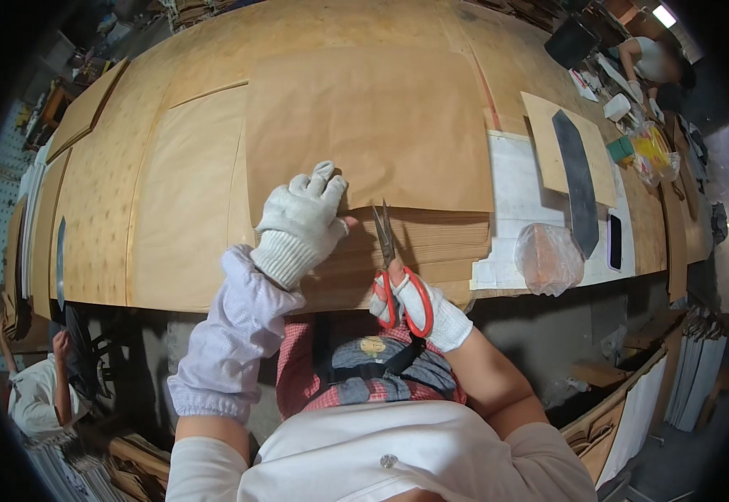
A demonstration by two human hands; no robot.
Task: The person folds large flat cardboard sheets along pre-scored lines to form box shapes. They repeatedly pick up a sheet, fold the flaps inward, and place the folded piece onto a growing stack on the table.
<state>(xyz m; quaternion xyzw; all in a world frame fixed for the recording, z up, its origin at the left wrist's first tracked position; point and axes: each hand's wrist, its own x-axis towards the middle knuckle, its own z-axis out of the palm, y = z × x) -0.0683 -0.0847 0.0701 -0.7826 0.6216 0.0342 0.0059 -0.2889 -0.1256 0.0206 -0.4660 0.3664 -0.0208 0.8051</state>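
My left hand (pixel 302 217), in a white knit glove with the thumb tip bare, lies on the near edge of a large brown paper sheet (pixel 364 125), its fingers stretched out. To its right, my right hand (pixel 423 309), also gloved, grips a pair of scissors (pixel 388 243) by the red handles. The blades are slightly apart and point away from me, their tips at the sheet's near edge. Under that edge, a stack of brown paper (pixel 431 238) shows several layered edges along the table front.
On the wooden table's right lie white paper (pixel 507 171), a pale board (pixel 540 134), a dark pointed strip (pixel 578 180), a clear plastic bag (pixel 549 258) and a black phone (pixel 615 241). Another brown sheet (pixel 184 201) lies left. Other people (pixel 653 63) are at far right and lower left.
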